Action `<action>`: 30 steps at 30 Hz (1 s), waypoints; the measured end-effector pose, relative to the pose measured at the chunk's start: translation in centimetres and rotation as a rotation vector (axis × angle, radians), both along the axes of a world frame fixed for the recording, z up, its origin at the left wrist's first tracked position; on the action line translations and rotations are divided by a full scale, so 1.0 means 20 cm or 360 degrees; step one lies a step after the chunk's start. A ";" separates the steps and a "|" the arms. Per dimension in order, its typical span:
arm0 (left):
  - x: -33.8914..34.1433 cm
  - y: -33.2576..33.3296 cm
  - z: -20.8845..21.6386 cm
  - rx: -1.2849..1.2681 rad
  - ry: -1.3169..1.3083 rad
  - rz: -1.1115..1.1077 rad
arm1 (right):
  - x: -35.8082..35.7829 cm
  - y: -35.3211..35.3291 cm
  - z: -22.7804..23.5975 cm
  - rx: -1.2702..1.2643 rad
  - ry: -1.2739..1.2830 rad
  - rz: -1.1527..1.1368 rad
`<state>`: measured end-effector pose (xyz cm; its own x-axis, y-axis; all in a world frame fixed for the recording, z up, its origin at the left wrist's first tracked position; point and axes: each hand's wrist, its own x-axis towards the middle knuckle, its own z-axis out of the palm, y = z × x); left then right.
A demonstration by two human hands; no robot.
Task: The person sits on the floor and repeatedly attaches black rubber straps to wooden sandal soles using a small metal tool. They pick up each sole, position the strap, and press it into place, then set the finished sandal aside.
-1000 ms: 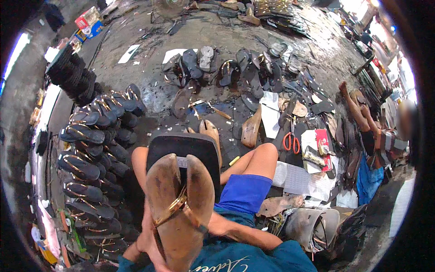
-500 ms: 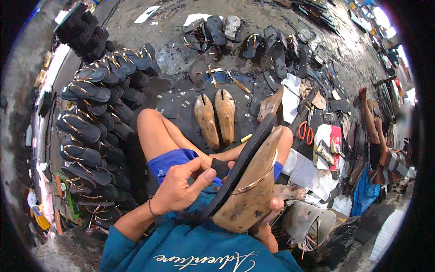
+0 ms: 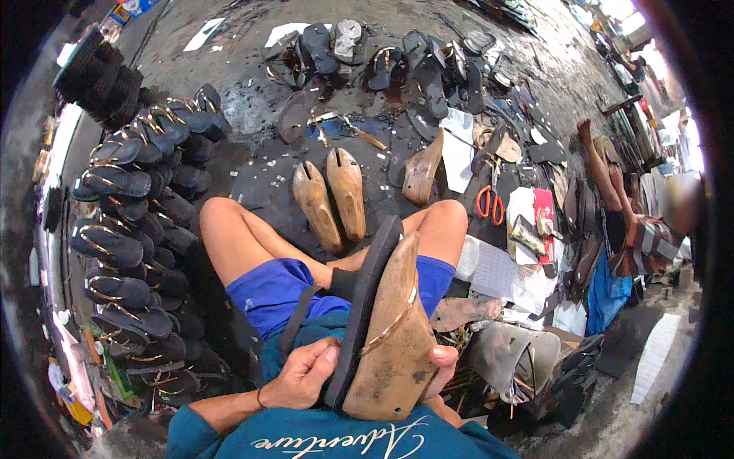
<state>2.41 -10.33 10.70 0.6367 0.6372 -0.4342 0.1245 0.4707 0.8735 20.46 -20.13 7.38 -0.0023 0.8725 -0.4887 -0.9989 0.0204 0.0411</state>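
Note:
I hold a sandal stretched on a wooden shoe last (image 3: 394,344) in my lap, tilted on its side. Its black sole (image 3: 365,306) faces left and a gold strap (image 3: 390,325) crosses the wood. My left hand (image 3: 303,375) presses the sole's lower edge with thumb and fingers. My right hand (image 3: 442,367) grips the last from the right; only its fingers show. Two bare wooden lasts (image 3: 332,199) lie on the floor beyond my knees.
Rows of finished black sandals with gold straps (image 3: 126,229) stack along the left. More soles and sandals (image 3: 382,61) litter the far floor. Red-handled scissors (image 3: 489,200), papers and scraps lie at right. Another person's leg (image 3: 604,168) rests at far right.
The sandal on its last has turned from flat, sole up, onto its side. My left hand has moved from the strap down to the sole's edge. The view has tilted a little.

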 end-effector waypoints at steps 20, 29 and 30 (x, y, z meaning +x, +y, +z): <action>-0.27 0.20 -0.37 0.0004 0.0069 0.0027 | -0.03 0.51 -0.24 0.0470 -0.2043 0.1234; -0.30 0.02 -0.59 -0.0275 0.0120 0.0465 | -0.29 0.42 -0.48 0.0166 -0.2337 0.1136; -0.28 0.04 -0.59 -0.0395 0.0144 0.0545 | -0.29 0.43 -0.46 0.0135 -0.2309 0.1124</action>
<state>-3.13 -9.63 -1.15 0.3587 0.6743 -0.6455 -0.0045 0.6928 0.7211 14.61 -11.48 -1.87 0.0030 0.9209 -0.3898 -0.0034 -0.3898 -0.9209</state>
